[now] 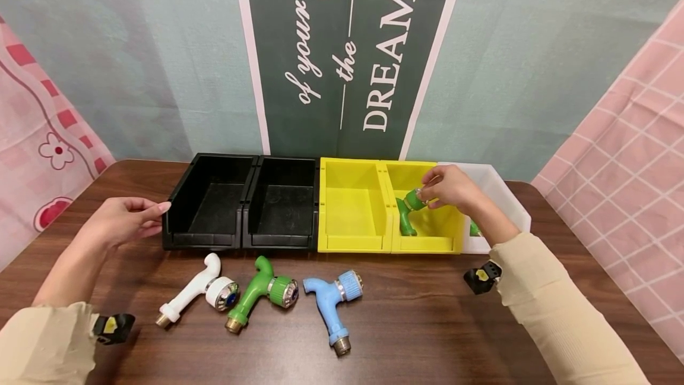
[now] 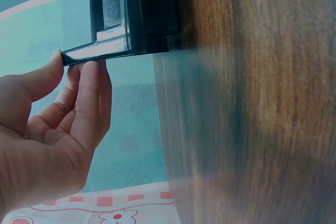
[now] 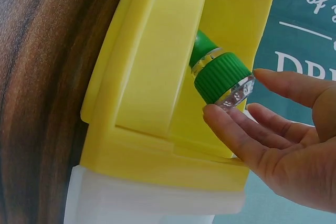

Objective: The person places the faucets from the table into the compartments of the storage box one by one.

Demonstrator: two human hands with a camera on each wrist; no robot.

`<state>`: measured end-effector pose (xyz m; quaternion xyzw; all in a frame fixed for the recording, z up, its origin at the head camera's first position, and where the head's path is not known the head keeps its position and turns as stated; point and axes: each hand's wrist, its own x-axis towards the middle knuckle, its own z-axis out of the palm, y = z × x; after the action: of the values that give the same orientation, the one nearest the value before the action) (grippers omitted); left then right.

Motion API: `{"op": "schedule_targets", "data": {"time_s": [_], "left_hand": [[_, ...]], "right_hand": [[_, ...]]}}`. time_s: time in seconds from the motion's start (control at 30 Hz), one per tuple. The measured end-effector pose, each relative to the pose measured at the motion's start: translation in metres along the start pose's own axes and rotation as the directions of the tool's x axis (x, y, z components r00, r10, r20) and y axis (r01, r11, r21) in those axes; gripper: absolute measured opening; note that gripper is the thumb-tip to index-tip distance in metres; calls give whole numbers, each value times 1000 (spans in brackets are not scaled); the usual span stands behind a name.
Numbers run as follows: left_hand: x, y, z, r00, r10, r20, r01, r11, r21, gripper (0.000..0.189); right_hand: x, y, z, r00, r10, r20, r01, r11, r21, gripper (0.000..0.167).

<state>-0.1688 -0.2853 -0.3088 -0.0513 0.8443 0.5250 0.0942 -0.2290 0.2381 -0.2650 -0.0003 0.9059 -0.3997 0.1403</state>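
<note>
Green tap, right of the head view's centre, extends down-left from the right grip pinching its knob; left grip pinches a black bin.

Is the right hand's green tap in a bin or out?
In: the tap shows between the walls of a yellow bin, its knob held by the right hand.
</note>
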Motion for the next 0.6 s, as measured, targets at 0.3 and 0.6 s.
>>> {"op": "schedule_targets", "data": {"time_s": [0.3,0.6], "left_hand": [[-1,3,0,1000,-6,1,6,1000,6,36],[0,0,0,1000,1,-3,-1,1000,7,42]], "right_hand": [[-2,0,-1,1000,2,-4,-2,1000,-23,31],[-4,1,-2,1000,10,-1,-10,1000,-4,34]]}}
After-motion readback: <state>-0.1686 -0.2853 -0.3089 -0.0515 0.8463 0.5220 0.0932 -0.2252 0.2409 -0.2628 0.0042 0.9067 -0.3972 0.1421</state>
